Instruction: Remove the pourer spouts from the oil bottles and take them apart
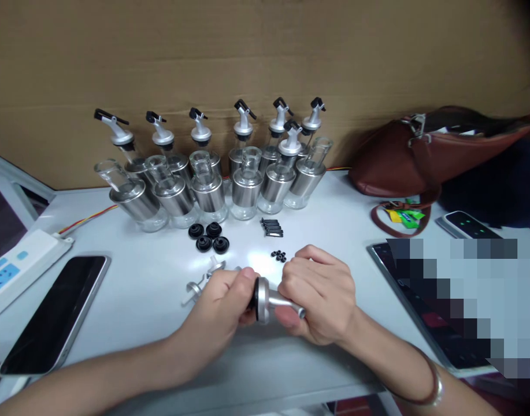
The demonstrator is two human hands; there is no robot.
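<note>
Pourer head (262, 300) is over the table (134, 312), between your hands: left hand (228, 297) clamped on its black base (252, 299), right hand (323, 292) closed on the spout (278, 301). Should be light, stiff, maybe slippery; hold the collar (263, 312). Beyond: loose black stoppers (204, 243), bottles (247, 188).

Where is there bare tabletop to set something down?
Bare: between the phone on the left and the silver spouts; between the black levers and the bag strap. Crowded: toward the cardboard, where bottles stand close together, and just in front, with black stoppers and rings.
</note>
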